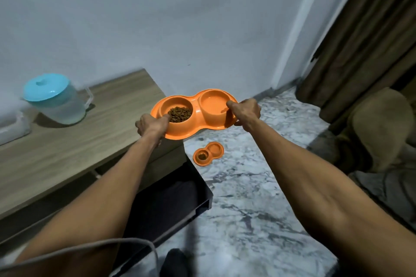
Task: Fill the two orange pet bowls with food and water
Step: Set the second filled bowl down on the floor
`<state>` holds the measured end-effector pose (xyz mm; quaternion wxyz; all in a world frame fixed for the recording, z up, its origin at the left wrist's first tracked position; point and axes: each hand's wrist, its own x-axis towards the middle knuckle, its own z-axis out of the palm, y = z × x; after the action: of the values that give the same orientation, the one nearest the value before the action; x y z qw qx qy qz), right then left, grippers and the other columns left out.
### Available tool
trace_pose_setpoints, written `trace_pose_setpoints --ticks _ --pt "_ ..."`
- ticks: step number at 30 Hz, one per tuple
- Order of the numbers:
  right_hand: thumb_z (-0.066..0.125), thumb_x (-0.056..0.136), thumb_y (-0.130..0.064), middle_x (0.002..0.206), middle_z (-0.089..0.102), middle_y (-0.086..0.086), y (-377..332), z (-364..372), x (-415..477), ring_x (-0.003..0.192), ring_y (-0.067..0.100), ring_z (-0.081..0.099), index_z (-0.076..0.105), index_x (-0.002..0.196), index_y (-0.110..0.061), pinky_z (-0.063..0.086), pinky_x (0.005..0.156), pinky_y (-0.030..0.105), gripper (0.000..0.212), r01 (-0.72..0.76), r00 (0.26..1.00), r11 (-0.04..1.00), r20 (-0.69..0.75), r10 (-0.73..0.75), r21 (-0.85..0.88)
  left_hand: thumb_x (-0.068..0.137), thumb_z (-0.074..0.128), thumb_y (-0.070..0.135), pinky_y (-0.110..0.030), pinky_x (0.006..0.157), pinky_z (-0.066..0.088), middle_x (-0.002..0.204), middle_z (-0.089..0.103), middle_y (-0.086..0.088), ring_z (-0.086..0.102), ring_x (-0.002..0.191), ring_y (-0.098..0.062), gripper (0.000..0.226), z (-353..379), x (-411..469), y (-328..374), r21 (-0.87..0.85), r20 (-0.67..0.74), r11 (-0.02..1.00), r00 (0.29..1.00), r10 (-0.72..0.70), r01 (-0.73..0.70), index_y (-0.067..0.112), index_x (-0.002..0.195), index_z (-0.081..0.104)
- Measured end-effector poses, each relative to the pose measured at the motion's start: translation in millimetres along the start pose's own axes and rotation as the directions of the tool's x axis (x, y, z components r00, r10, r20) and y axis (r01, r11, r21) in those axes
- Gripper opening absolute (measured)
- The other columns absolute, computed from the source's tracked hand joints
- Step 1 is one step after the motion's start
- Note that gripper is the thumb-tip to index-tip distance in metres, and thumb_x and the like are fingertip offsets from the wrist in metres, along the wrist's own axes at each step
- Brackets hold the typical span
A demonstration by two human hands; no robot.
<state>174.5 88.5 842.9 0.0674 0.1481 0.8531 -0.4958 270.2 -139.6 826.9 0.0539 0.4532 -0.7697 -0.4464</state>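
An orange double pet bowl [198, 109] is held in the air past the corner of the wooden table. Its left cup holds brown kibble [180, 114]; its right cup [212, 105] holds clear water. My left hand [152, 125] grips the left end, thumb on the rim beside the kibble. My right hand [245, 112] grips the right end, thumb over the water cup's rim. A second orange double bowl [208, 153] lies on the marble floor below, with kibble in its left cup.
A clear jug with a turquoise lid [55, 100] stands on the wooden table [67, 141] at the left, beside a translucent container [13, 126]. A dark open drawer [171, 198] juts out under the table. Brown curtains [360, 40] and a padded brown seat [378, 132] are at right.
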Motion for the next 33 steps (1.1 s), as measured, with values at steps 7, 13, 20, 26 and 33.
trace_pose_setpoints --ticks 7,13,20,26,33 --pt "0.078 0.069 -0.037 0.095 0.070 0.015 16.2 -54.5 93.9 0.075 0.032 0.069 0.072 0.090 0.001 0.063 0.053 0.045 0.044 -0.042 0.996 0.999 -0.073 0.045 0.034 0.073 0.071 0.046 -0.049 0.080 0.058 0.116 0.061 -0.025 0.065 0.096 -0.042 0.058 98.9 20.4 66.1 -0.010 0.064 0.999 0.997 0.041 -0.041 -0.002 0.105 0.063" --pt "0.078 0.071 -0.035 0.082 0.066 0.009 24.1 -75.3 191.4 0.060 0.022 0.061 0.067 0.079 -0.005 0.063 0.059 0.048 0.033 -0.077 0.991 0.996 -0.107 0.081 0.036 0.070 0.071 0.047 -0.051 0.081 0.058 0.116 0.060 -0.024 0.066 0.096 -0.043 0.055 189.8 54.7 115.4 -0.040 0.106 0.999 0.994 0.002 0.003 0.002 0.101 0.061" --pt "0.079 0.068 -0.034 0.071 0.056 0.001 44.4 -74.4 296.1 0.083 0.035 0.068 0.058 0.073 -0.013 0.062 0.072 0.051 0.030 -0.121 0.987 0.992 -0.101 0.123 0.029 0.082 0.070 0.041 -0.039 0.073 0.048 0.123 0.058 -0.022 0.061 0.103 -0.039 0.055 279.8 88.0 149.9 -0.009 0.094 0.999 0.995 -0.035 0.036 -0.004 0.112 0.061" --pt "0.074 0.061 -0.043 0.105 0.071 0.011 89.3 -49.1 394.3 0.087 0.034 0.071 0.066 0.119 -0.011 0.062 0.079 0.048 0.067 -0.165 0.986 0.986 -0.016 0.165 0.016 0.055 0.062 0.058 -0.050 0.080 0.058 0.104 0.066 -0.027 0.065 0.097 -0.041 0.075 373.8 141.5 135.1 -0.041 0.073 0.997 0.995 -0.065 0.068 -0.006 0.094 0.065" --pt "0.077 0.065 -0.039 0.098 0.061 0.001 178.6 11.4 539.8 0.098 0.032 0.068 0.067 0.119 -0.012 0.057 0.088 0.050 0.061 -0.129 0.987 0.989 0.092 0.135 -0.068 0.060 0.059 0.043 -0.037 0.061 0.047 0.082 0.066 -0.018 0.064 0.078 -0.031 0.048 503.4 190.1 114.2 -0.067 0.003 0.981 0.983 -0.184 0.184 0.001 0.079 0.066"
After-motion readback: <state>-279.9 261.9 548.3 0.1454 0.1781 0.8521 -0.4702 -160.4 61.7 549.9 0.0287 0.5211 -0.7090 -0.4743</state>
